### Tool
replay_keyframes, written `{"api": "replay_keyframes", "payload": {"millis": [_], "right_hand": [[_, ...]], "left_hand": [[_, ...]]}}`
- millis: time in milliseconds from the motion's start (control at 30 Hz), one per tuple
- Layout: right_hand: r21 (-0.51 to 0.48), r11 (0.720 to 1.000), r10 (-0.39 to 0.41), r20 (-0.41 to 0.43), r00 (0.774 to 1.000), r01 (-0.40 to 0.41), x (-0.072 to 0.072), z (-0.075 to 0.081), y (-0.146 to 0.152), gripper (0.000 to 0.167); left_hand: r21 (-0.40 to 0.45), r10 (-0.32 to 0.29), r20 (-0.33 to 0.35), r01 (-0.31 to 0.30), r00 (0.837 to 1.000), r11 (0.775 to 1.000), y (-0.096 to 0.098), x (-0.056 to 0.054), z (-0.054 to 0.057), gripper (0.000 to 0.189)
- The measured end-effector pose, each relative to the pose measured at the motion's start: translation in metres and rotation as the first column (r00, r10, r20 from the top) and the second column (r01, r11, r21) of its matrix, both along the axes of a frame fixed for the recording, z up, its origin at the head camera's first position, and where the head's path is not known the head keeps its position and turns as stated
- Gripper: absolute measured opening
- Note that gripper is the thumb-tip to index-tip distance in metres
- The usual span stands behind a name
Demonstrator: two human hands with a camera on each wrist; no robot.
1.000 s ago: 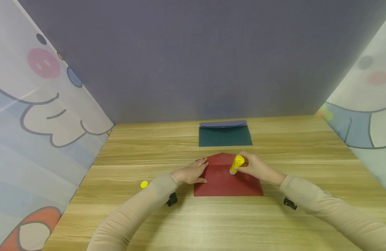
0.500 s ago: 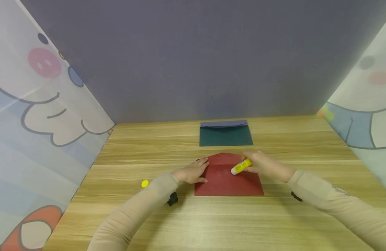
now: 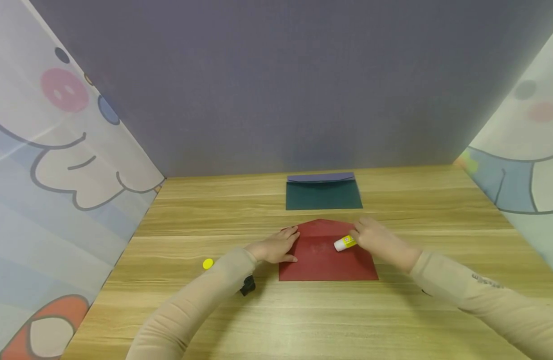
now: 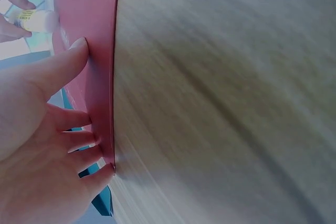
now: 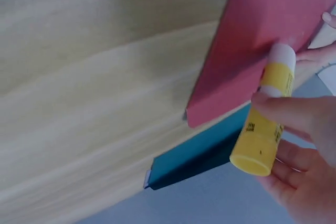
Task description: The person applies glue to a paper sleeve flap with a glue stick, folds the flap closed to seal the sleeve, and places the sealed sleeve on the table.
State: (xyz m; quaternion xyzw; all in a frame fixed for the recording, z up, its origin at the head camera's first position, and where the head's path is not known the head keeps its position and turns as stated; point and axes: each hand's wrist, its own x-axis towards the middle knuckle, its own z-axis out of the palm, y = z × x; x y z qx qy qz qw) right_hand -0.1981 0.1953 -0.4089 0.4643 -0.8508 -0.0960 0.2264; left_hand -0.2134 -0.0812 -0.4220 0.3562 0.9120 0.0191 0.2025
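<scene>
A red envelope lies on the table with its pointed flap on the far side. My left hand rests flat on its left edge, fingers spread; the left wrist view shows the thumb and fingertips touching the red paper. My right hand grips a yellow glue stick between thumb and fingers. The stick tilts, its white end down at the envelope's middle, where a faint pale smear shows. In the head view the fingers hide its yellow base.
Beyond the red envelope lies a dark green envelope with a purple flap, close to the grey back panel. A round yellow cap sits on the wooden table, left of my left forearm. Cartoon-printed panels border both sides.
The glue stick has tipped from nearly upright to a low slant as my right hand turned and shifted right. Its white end stays near the envelope's middle. My left hand holds its place.
</scene>
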Motion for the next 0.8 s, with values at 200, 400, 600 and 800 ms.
{"api": "replay_keyframes", "payload": {"millis": [200,400,600,800], "right_hand": [[-0.036,0.998,-0.043,0.012,0.999,0.043,0.005,-0.007,0.006,0.034],[-0.253,0.959,-0.061,0.248,0.967,0.126,0.008,-0.006,0.014,0.036],[-0.484,0.813,-0.033,0.518,0.855,0.324,0.003,-0.005,0.02,0.03],[-0.586,0.625,0.018,0.672,0.74,0.516,-0.004,-0.002,0.031,0.035]], "left_hand": [[-0.001,0.005,0.006,-0.005,1.0,1.0,0.0,0.001,0.001,0.069],[0.004,0.006,0.004,-0.006,1.0,1.0,0.0,0.001,0.0,0.069],[-0.005,0.006,0.0,-0.006,1.0,1.0,0.0,0.0,0.0,0.069],[-0.006,0.007,0.003,-0.007,1.0,1.0,0.0,0.0,-0.001,0.069]]}}
